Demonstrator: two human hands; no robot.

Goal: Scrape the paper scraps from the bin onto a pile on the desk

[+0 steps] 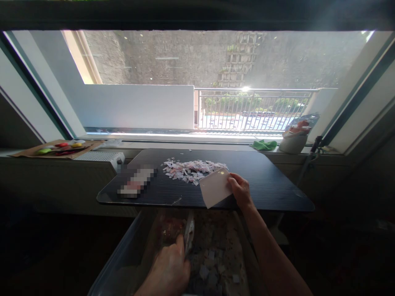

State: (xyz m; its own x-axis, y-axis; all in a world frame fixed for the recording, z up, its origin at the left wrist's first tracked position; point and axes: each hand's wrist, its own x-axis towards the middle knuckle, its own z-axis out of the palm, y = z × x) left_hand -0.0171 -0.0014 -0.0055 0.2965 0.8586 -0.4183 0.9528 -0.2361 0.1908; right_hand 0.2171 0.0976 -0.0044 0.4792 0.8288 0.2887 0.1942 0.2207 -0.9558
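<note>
My right hand [241, 190] is closed on a white flat card [216, 188], pinching its right side between thumb and fingers. The card is tilted over the near side of a pile of small paper scraps [188, 169] on the dark table [262, 185]. Lower down, my left hand [170, 267] is over a clear plastic bin [119, 263]. Its fingers are closed around a pale, narrow, upright thing [189, 234] whose kind is unclear in the shade. More paper scraps [211, 267] lie loose in the bin.
A blurred-out item [137, 181] lies at the table's left. Left of it, a radiator [95, 162] bears a brown sheet [31, 151] with coloured items. On the windowsill are a green cloth [263, 145] and a pale container [293, 142]. Beyond the window stands a railing [253, 109].
</note>
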